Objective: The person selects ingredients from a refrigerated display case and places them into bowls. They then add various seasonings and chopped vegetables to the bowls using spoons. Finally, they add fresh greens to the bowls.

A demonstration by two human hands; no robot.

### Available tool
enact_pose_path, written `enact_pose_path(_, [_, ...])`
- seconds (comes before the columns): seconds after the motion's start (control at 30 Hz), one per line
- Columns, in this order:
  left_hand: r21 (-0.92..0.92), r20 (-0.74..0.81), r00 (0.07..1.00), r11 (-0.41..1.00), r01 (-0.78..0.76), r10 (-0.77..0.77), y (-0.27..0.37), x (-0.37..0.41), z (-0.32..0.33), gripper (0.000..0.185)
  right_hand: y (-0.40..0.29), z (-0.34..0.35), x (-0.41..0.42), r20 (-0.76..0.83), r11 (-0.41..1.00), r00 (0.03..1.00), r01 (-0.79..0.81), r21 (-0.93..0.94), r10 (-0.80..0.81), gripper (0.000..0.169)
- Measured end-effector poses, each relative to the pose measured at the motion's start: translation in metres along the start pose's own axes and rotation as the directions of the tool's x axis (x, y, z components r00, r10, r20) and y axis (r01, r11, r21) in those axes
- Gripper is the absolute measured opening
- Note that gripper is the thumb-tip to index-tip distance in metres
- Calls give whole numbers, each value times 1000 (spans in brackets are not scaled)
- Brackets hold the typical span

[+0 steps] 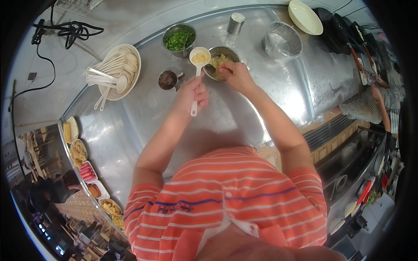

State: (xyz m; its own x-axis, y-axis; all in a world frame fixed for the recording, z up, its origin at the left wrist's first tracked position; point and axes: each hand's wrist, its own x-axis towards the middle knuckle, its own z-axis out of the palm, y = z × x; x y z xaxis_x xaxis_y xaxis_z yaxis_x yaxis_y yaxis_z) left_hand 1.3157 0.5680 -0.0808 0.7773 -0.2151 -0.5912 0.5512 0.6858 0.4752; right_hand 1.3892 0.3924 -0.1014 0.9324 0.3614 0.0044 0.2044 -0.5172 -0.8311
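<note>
My left hand (195, 93) grips the handle of a white plastic spoon (199, 67); its bowl holds a pale yellow minced food. Just right of it, my right hand (237, 75) has its fingertips pinched together over the rim of a metal bowl (237, 54) with more of the yellow mince and a utensil in it. Whether the fingers hold anything is hidden. Beyond the spoon stands a metal bowl of chopped green herbs (178, 39) with a spoon. A small metal cup (168, 80) of dark sauce is on the left.
A large white bowl (139, 70) of stacked white spoons is at the left. A metal shaker (235, 23), a plastic-lined container (282, 40), a cream bowl (305, 17) and dark pans (339, 32) stand farther back. Food dishes (78, 153) line the left edge. Another person (365, 101) is at far right.
</note>
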Motion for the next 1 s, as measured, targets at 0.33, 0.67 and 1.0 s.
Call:
enact_pose_path(0.33, [24, 9, 1000, 1000, -14, 13, 1, 5, 3, 23, 6, -4, 1, 33, 948, 977, 210, -239, -208, 12])
enact_pose_path(0.67, [67, -31, 1000, 998, 0, 3, 2, 1, 10, 24, 6, -55, -3, 223, 747, 921, -389, 540, 318, 13])
enact_pose_path(1.0, [96, -1, 996, 991, 91, -91, -1, -16, 27, 23, -14, -54, -59, -150, 862, 850, 490, -127, -505, 24])
